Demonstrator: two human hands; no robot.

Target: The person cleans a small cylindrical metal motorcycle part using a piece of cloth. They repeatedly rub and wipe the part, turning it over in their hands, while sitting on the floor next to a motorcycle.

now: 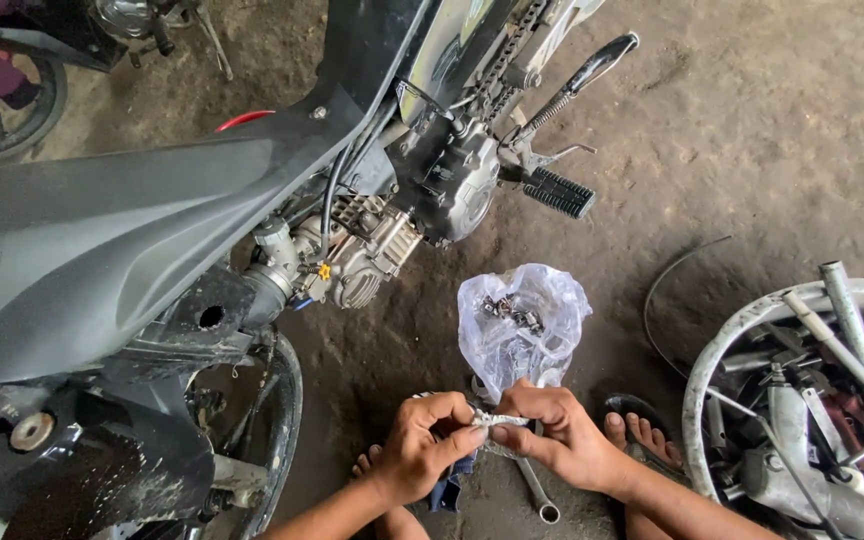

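Left hand (427, 445) and right hand (552, 430) both pinch the twisted neck of a clear plastic bag (522, 325); the bag body stands just beyond the fingertips, small dark metal parts (512, 312) inside. A box spanner (535, 490) lies on the dirt floor (752, 130) beneath the hands. Motorcycle engine (382, 240) beyond; tub of tools (732, 350) at right

A: Soft, even daylight; only faint shadows on the brown dirt floor (752, 120).

B: Mild glare on the clear crinkled plastic bag (522, 320). Sharp centre, wide-angle bending at the edges.
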